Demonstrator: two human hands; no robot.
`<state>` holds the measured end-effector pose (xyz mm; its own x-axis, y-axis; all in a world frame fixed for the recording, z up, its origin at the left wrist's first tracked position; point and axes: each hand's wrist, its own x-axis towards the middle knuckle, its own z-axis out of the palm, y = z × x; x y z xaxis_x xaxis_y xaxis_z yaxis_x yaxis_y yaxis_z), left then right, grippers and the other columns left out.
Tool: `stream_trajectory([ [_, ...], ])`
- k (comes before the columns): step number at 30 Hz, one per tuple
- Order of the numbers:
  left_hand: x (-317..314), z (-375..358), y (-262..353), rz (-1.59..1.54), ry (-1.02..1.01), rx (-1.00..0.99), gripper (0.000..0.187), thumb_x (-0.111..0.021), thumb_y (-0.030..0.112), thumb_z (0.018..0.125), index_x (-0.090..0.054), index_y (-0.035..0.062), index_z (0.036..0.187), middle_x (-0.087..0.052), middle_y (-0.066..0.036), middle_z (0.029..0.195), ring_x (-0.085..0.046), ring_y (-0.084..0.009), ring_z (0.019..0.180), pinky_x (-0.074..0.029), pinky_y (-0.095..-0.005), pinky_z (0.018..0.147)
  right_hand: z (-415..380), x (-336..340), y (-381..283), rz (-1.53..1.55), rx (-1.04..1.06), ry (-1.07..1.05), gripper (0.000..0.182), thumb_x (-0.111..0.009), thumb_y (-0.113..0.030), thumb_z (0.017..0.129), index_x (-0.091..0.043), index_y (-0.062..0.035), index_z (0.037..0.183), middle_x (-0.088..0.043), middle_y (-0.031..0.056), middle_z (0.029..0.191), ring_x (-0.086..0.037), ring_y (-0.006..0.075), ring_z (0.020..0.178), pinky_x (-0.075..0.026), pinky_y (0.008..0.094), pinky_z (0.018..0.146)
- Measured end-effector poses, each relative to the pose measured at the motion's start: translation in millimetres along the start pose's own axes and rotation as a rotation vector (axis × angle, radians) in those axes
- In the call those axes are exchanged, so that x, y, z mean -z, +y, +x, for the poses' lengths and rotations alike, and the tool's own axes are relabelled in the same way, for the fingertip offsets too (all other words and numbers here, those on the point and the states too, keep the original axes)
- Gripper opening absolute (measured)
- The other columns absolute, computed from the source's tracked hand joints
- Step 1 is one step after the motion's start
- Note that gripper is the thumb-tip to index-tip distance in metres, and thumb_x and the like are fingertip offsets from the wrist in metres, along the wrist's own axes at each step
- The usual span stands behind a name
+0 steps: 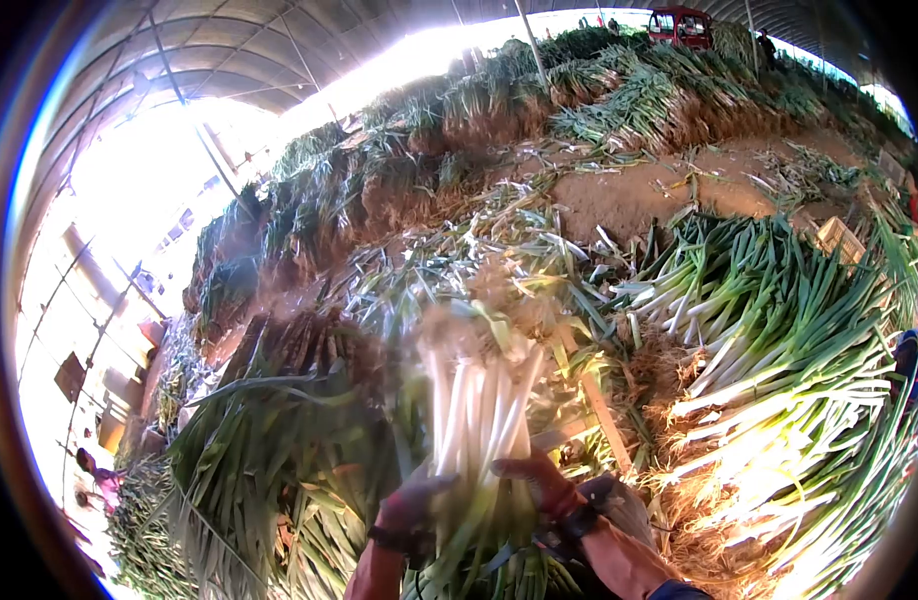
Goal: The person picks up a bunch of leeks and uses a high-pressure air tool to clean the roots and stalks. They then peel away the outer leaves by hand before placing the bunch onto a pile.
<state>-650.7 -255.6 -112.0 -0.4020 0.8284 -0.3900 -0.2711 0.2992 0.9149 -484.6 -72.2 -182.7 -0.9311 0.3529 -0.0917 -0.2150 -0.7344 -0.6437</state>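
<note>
A bundle of green onions [476, 415] stands upright at the lower centre, white stalks and blurred brown roots upward, green leaves down. My left hand [415, 502], in a dark reddish glove, is wrapped round its left side. My right hand [541, 484], gloved the same way, grips its right side, with fingers across the stalks. Just left of the bundle lies a heap of uncleaned green onions [269, 450] with dark leaves. To the right, a long pile of green onions [749, 400] shows white stalks and tangled roots.
A wooden strip [606, 424] rises right of the bundle. Loose leaf scraps [479, 240] cover the ground ahead. Stacked onion rows [419, 120] line the back, with a red vehicle [679, 27] beyond. A yellow crate [840, 240] lies at the right; a person [106, 482] is far left.
</note>
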Motion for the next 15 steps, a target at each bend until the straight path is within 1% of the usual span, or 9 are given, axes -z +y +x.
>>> stream_trajectory([
  [2,-7.7,-30.9,7.4,0.016,0.040,-0.068,0.084,-0.084,0.036,0.088,-0.048,0.0016,0.155,-0.065,-0.007,0.139,-0.060,-0.0160,0.125,-0.045,-0.0323,0.111,-26.0,-29.6,-23.8,-0.076,-0.040,0.001,0.054,-0.085,-0.013,0.087,-0.064,-0.0026,0.135,-0.074,0.0043,0.113,-0.069,0.0151,0.107,-0.053,0.0333,0.102],
  [4,-3.6,-50.1,-4.2,0.002,0.050,-0.100,0.081,-0.083,0.036,0.089,-0.049,0.0023,0.155,-0.066,-0.007,0.138,-0.062,-0.0176,0.124,-0.047,-0.0339,0.110,-39.5,-48.5,-27.6,-0.252,0.057,-0.088,0.057,-0.086,-0.017,0.087,-0.062,-0.0018,0.137,-0.073,0.0033,0.115,-0.066,0.0136,0.107,-0.052,0.0329,0.100],
  [6,1.8,-66.2,-12.9,-0.055,0.051,-0.030,0.077,-0.082,0.037,0.091,-0.052,0.0027,0.153,-0.067,-0.006,0.137,-0.064,-0.0185,0.122,-0.049,-0.0348,0.108,-53.0,-60.2,-23.1,-0.213,0.079,-0.101,0.060,-0.086,-0.021,0.087,-0.061,-0.0015,0.139,-0.071,0.0025,0.118,-0.064,0.0119,0.108,-0.052,0.0324,0.098],
  [8,0.5,-84.5,-21.5,-0.169,0.005,-0.074,0.071,-0.081,0.036,0.092,-0.056,0.0025,0.150,-0.069,-0.004,0.134,-0.066,-0.0166,0.118,-0.052,-0.0327,0.103,-64.7,-66.2,-20.4,-0.255,0.028,-0.159,0.062,-0.086,-0.022,0.088,-0.060,-0.0016,0.140,-0.071,0.0026,0.119,-0.064,0.0125,0.109,-0.052,0.0322,0.099],
  [10,-13.5,-101.8,-10.8,-0.064,0.080,-0.167,0.039,-0.067,0.022,0.098,-0.067,-0.0012,0.129,-0.074,-0.009,0.111,-0.071,-0.0181,0.098,-0.057,-0.0312,0.086,-78.2,-82.2,-23.7,-0.243,0.081,-0.172,0.061,-0.086,-0.021,0.088,-0.061,-0.0013,0.139,-0.072,0.0032,0.119,-0.066,0.0132,0.108,-0.052,0.0327,0.099],
  [11,-17.0,-108.0,-7.4,-0.047,0.093,-0.190,0.036,-0.069,0.021,0.095,-0.069,-0.0013,0.123,-0.074,-0.009,0.107,-0.071,-0.0188,0.095,-0.057,-0.0312,0.083,-85.8,-89.2,-27.6,-0.237,0.112,-0.189,0.059,-0.085,-0.021,0.088,-0.061,-0.0010,0.138,-0.072,0.0039,0.119,-0.066,0.0134,0.108,-0.053,0.0326,0.098],
  [12,-26.9,-120.8,4.1,-0.043,0.092,-0.189,0.036,-0.069,0.021,0.095,-0.069,-0.0013,0.123,-0.074,-0.009,0.107,-0.071,-0.0188,0.095,-0.057,-0.0312,0.083,-95.6,-99.1,-33.3,-0.228,0.140,-0.204,0.058,-0.085,-0.021,0.088,-0.061,-0.0006,0.137,-0.073,0.0047,0.119,-0.067,0.0136,0.107,-0.053,0.0324,0.097],
  [14,-48.9,-146.9,31.9,0.030,0.159,-0.267,0.035,-0.071,0.016,0.091,-0.069,-0.0013,0.122,-0.074,-0.009,0.105,-0.071,-0.0196,0.094,-0.058,-0.0309,0.083,-102.7,-114.7,-36.9,-0.199,0.144,-0.218,0.060,-0.085,-0.021,0.089,-0.060,0.0000,0.139,-0.073,0.0066,0.120,-0.068,0.0138,0.107,-0.055,0.0321,0.096],
  [15,3.9,-140.9,2.5,0.509,0.231,-0.386,0.031,-0.073,0.010,0.089,-0.070,-0.0021,0.118,-0.074,-0.010,0.106,-0.072,-0.0193,0.096,-0.059,-0.0312,0.084,-98.2,-123.0,-29.3,-0.166,0.205,-0.210,0.060,-0.085,-0.023,0.089,-0.060,0.0001,0.139,-0.073,0.0071,0.120,-0.069,0.0140,0.107,-0.056,0.0328,0.094],
])
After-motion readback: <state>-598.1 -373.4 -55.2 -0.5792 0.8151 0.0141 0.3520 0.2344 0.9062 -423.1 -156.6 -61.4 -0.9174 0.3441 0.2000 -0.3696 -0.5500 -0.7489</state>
